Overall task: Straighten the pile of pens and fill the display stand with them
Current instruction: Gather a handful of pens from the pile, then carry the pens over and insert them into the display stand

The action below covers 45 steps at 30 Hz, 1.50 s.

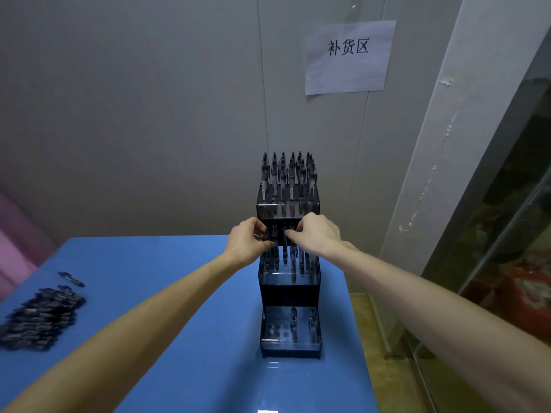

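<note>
We reach both arms to a dark three-tiered display stand (289, 296) on a blue tabletop (185, 293). Our left hand (246, 241) and right hand (317, 234) curl their fingers around pens (284, 248) standing in the middle tier. A loose pile of pens (41, 315) lies far left. A paper sign (348, 56) hangs on the grey wall.

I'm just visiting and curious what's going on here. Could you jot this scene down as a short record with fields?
Surface: blue table
Stand: dark three-tier display stand
Top tier: packed with upright pens
Middle tier: partly filled; both hands work at its pens
Bottom tier: only a few pens
Left hand: fingers curled at pens in the middle tier
Right hand: likewise
Loose pile of pens: table's left edge
Wall: paper sign
</note>
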Tool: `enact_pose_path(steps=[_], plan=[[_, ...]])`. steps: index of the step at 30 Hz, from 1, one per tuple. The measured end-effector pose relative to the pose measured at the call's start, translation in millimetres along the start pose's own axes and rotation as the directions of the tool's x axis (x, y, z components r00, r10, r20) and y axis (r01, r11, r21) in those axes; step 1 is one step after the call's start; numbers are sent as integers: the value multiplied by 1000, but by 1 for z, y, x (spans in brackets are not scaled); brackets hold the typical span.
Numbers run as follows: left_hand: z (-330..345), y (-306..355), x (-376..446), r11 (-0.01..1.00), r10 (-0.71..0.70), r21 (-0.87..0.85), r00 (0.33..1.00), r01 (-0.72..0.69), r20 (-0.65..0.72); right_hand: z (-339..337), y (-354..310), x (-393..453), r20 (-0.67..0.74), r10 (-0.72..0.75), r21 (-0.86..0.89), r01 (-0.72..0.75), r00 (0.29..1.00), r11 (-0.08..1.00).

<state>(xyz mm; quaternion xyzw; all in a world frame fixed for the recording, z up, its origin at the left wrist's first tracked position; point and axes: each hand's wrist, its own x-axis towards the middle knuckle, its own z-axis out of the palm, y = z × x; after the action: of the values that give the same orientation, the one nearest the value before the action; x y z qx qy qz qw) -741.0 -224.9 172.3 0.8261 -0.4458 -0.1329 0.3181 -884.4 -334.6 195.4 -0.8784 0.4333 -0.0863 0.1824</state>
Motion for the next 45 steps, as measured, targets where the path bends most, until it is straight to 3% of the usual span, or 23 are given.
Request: enact_pose_path(steps=[4,9,14,20,24,28,37,45], plan=[[-14,-4,-5,977,41,204,996,-56,73,-20,-2,-9,-208,-157,-133,131,965,982],[-40,-23,-16,894,7,447,999,-30,53,-35,-22,-16,-347,-359,-54,363,867,930],[-71,-66,-41,724,-69,688,997,62,-17,-6,-59,-18,-265,-613,-33,628,745,778],[-120,-138,-94,630,-194,756,978,179,-70,62,-124,-27,-70,-743,-15,744,665,668],[-156,-193,-129,550,-303,796,949,251,-90,105,-170,-39,73,-778,-69,782,624,620],[-194,-252,-158,541,-365,779,923,316,-120,143,-227,-47,174,-764,-92,783,621,615],[-289,-379,-187,629,-475,653,873,421,-106,224,-361,-40,349,-652,-182,731,673,657],[-330,-450,-179,677,-451,625,890,389,-66,277,-455,-26,426,-593,-218,713,684,666]])
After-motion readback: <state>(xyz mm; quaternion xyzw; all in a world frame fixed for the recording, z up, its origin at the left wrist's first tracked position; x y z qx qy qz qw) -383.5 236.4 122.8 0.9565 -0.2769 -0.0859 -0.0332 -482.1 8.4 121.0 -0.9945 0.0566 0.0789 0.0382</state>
